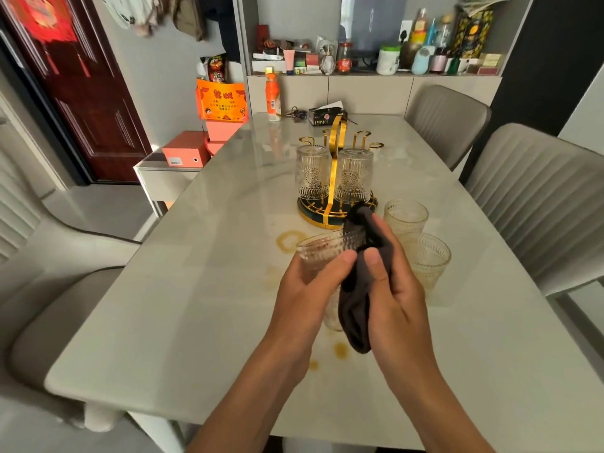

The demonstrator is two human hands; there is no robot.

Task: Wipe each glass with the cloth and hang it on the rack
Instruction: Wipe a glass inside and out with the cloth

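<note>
Above the table (pixel 196 289), left hand (pixel 307 282) grips glass (pixel 327 250) lying sideways, mouth toward cloth (pixel 359 289) pinched by right hand (pixel 398 289); rack (pixel 336 178) just beyond.

Rack (pixel 336 178) behind held glass (pixel 322 251) (loose glasses (pixel 405 215) right)

An orange bottle (pixel 273 97), keys (pixel 295 114) and a black box (pixel 327 116) sit at the table's (pixel 202 289) far end.

Pale table (pixel 196 289): gold rack (pixel 336 204), two glasses (pixel 405 217), orange bottle (pixel 273 98).
</note>
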